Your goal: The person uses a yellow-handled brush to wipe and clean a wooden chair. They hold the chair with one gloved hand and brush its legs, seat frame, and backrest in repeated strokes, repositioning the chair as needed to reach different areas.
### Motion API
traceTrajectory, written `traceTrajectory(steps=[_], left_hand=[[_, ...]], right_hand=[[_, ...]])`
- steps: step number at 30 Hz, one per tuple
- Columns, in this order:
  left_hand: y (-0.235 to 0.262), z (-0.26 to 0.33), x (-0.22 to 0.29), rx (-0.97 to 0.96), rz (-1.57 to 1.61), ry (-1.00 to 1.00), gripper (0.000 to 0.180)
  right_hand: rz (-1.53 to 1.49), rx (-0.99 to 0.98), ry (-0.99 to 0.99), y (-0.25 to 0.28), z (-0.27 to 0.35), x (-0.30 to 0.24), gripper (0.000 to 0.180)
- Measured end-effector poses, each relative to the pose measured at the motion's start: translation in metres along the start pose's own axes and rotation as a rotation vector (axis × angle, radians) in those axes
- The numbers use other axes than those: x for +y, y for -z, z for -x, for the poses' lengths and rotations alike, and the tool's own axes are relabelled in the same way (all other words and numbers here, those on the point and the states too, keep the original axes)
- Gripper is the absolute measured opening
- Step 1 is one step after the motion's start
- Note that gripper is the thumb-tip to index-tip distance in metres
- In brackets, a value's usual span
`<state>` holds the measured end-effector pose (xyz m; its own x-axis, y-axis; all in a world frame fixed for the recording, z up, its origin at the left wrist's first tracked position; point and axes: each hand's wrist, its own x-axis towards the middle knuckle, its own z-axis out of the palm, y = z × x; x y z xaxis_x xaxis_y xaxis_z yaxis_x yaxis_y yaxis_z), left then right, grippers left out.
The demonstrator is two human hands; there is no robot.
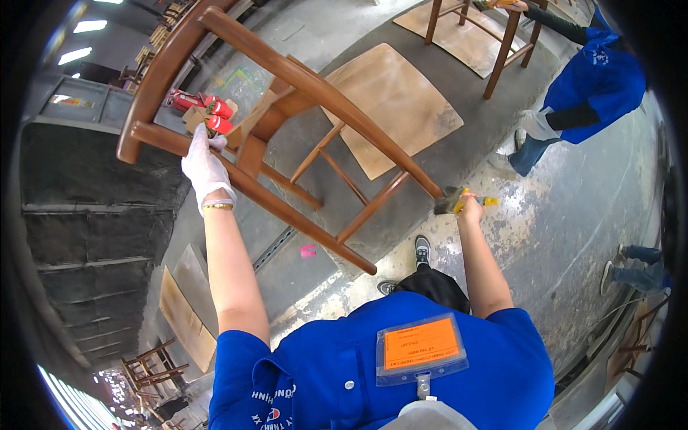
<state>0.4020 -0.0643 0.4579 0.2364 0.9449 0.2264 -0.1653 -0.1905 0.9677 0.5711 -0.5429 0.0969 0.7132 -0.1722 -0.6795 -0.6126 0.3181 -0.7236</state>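
Note:
A brown wooden chair frame hangs tilted in front of me. My left hand, in a white glove, is closed around one of its long rails near the upper left end. In my bare right hand is a brush with a yellow handle and dark bristles. The bristles are at the end of another chair leg, at the right; whether they touch it I cannot tell. Thin crossbars join the chair's legs.
Wooden boards lie on the grey floor beyond the chair. Red containers stand behind my left hand. At upper right, a co-worker in blue works at another chair. A dark panelled wall runs along the left.

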Motion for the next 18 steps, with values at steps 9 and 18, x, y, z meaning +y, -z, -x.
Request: traceTrajectory(steps=[9, 18], left_hand=[[-0.005, -0.066, -0.043, -0.115, -0.062, 0.103, 0.031], [-0.014, -0.080, -0.045, -0.074, -0.138, 0.123, 0.036]], right_hand=[[-0.444, -0.732, 0.163, -0.121, 0.076, -0.030, 0.022], [0.159, -0.166, 1.019, -0.068, 0.071, -0.013, 0.024]])
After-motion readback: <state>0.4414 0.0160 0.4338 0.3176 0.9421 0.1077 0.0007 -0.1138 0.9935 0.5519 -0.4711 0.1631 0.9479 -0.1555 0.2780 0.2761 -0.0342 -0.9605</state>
